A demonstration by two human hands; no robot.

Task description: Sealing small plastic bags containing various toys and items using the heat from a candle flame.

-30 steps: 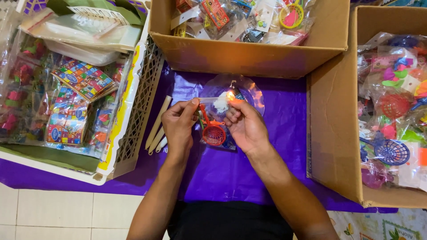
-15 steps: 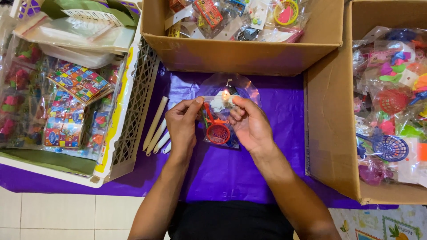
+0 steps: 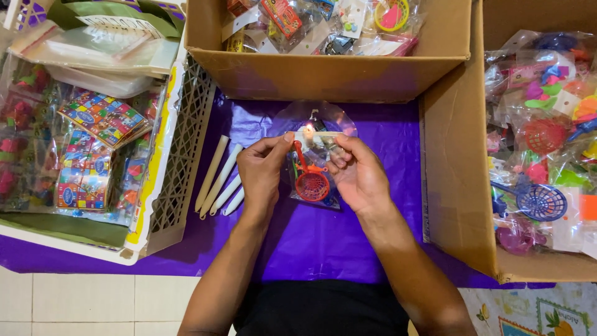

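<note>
Purple cloth [image 3: 323, 242], left hand [image 3: 261, 177] and right hand [image 3: 357, 177] pinching a clear toy bag [image 3: 314, 162], candles [image 3: 221, 180] beside, crate [image 3: 180, 155] left, boxes [image 3: 329, 78] behind and right

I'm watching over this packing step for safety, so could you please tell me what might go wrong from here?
1. A small flame burns right at the top edge of the clear plastic bag; the bag could melt too far or catch.
2. The left hand and right hand pinch that edge beside the flame, so fingertips might get burned.
3. The cardboard box stands just behind it and could scorch.
</note>
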